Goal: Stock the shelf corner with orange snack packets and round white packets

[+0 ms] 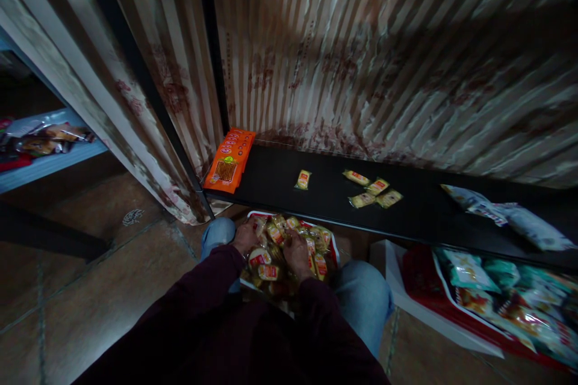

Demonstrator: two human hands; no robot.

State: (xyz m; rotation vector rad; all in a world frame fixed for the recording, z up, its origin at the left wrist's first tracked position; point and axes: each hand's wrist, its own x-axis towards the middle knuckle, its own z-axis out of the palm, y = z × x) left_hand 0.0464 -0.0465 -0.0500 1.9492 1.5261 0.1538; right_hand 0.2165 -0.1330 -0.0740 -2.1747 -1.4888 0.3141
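A white-rimmed tray [335,246] stands between my knees, heaped with small yellow wrapped cakes [268,272] with red labels. At its far left corner, my left hand [246,236] is closed, fingers curled against a clear-wrapped cake [261,226]. My right hand [297,254] reaches into the right half of the pile with bent fingers; whatever they grip is hidden. Beyond the tray, a single wrapped cake [303,180] lies on the black shelf [275,174]. Several more wrapped cakes [377,186] lie in a loose cluster to its right.
Orange snack packets [230,159] lie at the shelf's left end, by a black post [214,42]. Whitish bags [510,213] lie at right. Below stands a red crate [418,277] of bagged snacks. A pleated curtain [316,60] hangs behind; another shelf [54,159] is at left.
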